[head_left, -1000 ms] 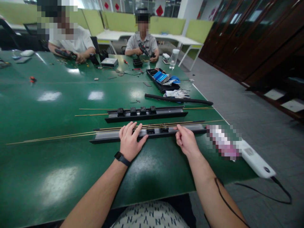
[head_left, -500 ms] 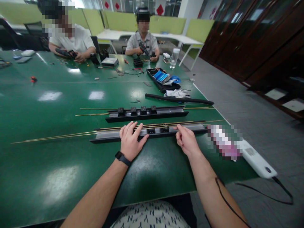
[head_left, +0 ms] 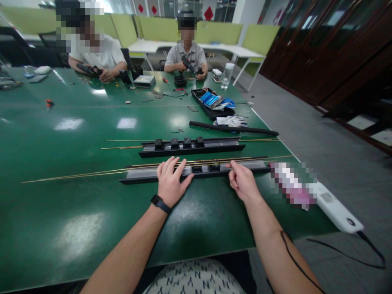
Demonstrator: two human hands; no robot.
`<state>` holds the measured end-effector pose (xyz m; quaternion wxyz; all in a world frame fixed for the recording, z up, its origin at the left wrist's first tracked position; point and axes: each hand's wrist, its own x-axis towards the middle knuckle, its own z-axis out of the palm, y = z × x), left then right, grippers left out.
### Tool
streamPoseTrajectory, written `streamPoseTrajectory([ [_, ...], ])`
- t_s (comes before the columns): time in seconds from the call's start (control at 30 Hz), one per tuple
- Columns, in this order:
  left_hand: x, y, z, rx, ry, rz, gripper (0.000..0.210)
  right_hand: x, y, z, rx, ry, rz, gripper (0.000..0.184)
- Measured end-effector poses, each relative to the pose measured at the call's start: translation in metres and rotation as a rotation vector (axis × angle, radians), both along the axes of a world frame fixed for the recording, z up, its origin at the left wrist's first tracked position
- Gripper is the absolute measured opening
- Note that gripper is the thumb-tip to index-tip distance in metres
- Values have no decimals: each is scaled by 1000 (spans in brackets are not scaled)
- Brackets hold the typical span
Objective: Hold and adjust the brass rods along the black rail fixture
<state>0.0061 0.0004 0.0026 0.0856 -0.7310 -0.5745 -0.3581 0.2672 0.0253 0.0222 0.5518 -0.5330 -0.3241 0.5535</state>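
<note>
Black channel: on green tabletop;
Brass rods: lengthwise over the channel;
Left hand: fingers apart across the channel;
Right hand: index extended, others curled, at channel's right half; cannot tell if gripping;
Second channel: beyond the first, bearing four black blocks

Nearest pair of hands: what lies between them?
Between the left hand and right hand, the head view shows two black blocks and thin golden rods.
</note>
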Motion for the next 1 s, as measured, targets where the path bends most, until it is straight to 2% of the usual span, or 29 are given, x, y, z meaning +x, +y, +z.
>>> streamPoseTrajectory([
  [0.13,0,0,0,3,3,-1,47,0,0,-1,12,-9,5,38],
  [0.33,0,0,0,2,2,2,47,5,2,-3,10,21,-94,33],
  [0.6,0,0,0,-1,-8,-1,47,0,-1,1,-3,-11,-3,36],
  [0.83,0,-1,1,-13,-2,5,48,2,0,0,0,-1,-68,32],
  [1.0,0,-1,2,-27,-14,2,47,2,1,0,-6,1,-56,34],
])
